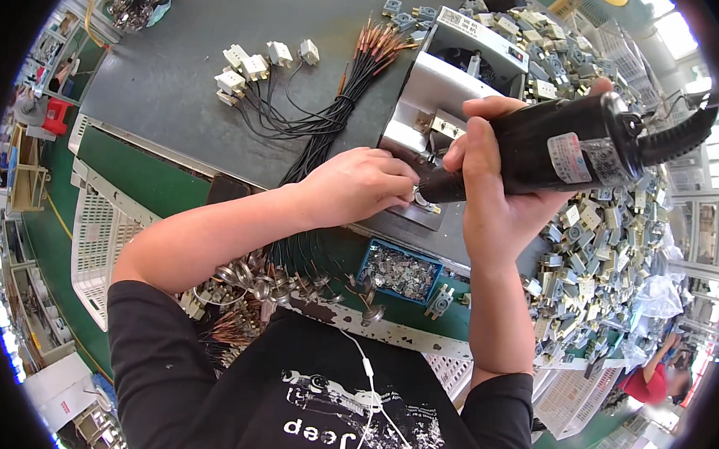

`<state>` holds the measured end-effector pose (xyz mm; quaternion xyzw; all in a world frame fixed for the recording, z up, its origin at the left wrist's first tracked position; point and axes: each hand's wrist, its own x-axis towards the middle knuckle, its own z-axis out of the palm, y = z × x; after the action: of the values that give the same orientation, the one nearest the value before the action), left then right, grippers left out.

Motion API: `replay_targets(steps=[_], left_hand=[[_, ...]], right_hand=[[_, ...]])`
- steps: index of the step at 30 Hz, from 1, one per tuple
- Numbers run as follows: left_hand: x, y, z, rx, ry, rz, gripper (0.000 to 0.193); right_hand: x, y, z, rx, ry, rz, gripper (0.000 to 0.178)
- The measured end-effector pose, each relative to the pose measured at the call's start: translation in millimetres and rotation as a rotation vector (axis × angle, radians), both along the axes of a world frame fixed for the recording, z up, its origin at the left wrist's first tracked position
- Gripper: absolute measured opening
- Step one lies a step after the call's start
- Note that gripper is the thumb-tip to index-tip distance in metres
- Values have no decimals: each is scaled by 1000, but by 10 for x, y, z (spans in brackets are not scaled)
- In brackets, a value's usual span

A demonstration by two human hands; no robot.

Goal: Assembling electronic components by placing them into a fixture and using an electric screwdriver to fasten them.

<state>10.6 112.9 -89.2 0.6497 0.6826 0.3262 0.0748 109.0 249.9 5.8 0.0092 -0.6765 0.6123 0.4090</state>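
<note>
Head view: right hand (497,190) gripping big black electric screwdriver (555,149); left hand (361,184) pinching small round metal part (419,198), mostly hidden under fingers, beside tool tip.

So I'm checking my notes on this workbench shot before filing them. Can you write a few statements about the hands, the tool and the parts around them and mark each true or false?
1. The right hand grips a black electric screwdriver. True.
2. The left hand rests on the white basket. False: it is at the screwdriver's tip, pinching a small part by the metal fixture.
3. A small blue tray of metal bits sits near the table's front edge. True.
4. The bundle of black wires ends in white connectors. True.
5. The pile of grey plastic parts lies on the person's left. False: it is on the right.
</note>
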Motion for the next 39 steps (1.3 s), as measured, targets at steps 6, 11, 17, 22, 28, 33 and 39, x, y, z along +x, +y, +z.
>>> replay_targets(steps=[6,11,17,22,28,33,39], left_hand=[[43,12,12,20,101,13,9],[33,-10,-55,81,135,19,8],[95,35,114,-286,-116,220,23],[4,144,132,-441,-90,101,34],[-25,134,59,-402,-83,77,35],[-11,136,74,-334,-104,61,35],[-23,86,51,-267,-16,53,37]], right_hand=[[-81,24,-137,3,-2,0,92],[-149,-42,-125,-46,-26,36,33],[-196,64,-94,-125,-170,255,48],[-129,10,-127,55,-81,143,80],[-148,-82,-169,-133,-4,142,46],[-151,-36,-236,54,-25,162,76],[-55,30,-99,143,-73,30,92]])
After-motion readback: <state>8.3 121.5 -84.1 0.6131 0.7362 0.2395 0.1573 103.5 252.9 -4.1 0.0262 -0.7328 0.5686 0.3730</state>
